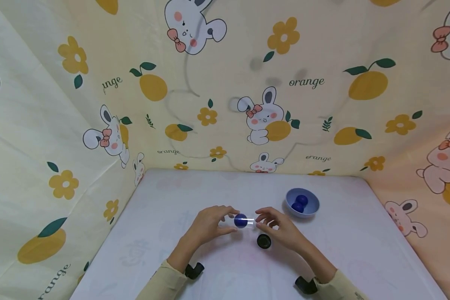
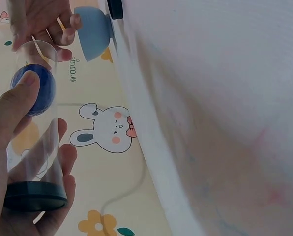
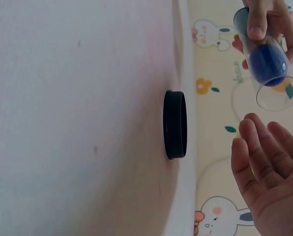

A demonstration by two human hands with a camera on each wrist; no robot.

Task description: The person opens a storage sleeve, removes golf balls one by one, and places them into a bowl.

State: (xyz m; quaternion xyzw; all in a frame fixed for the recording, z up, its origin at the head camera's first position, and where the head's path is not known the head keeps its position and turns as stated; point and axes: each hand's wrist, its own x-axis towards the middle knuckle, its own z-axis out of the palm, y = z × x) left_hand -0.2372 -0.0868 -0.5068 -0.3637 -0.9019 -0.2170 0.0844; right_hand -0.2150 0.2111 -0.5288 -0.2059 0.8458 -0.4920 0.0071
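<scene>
My left hand (image 1: 208,223) grips a clear plastic tube (image 2: 48,140) lying roughly sideways above the table, its thumb along the wall. A blue ball (image 2: 45,96) sits inside the tube, and a dark cap (image 2: 36,196) closes the end by the left palm. Facing the uncapped end is my right hand (image 1: 279,227), fingers loosely extended and holding nothing. Its thumb is close to the rim in the right wrist view; whether it touches, I cannot tell. Below the right hand, a dark round lid (image 1: 264,241) lies on the table.
Behind the right hand stands a light blue bowl (image 1: 289,203) with two blue balls (image 1: 301,201) in it. A white cloth (image 1: 195,187) covers the table. Patterned curtains (image 1: 225,125) rise at the back and both sides. A dark device (image 1: 306,285) is on each wrist.
</scene>
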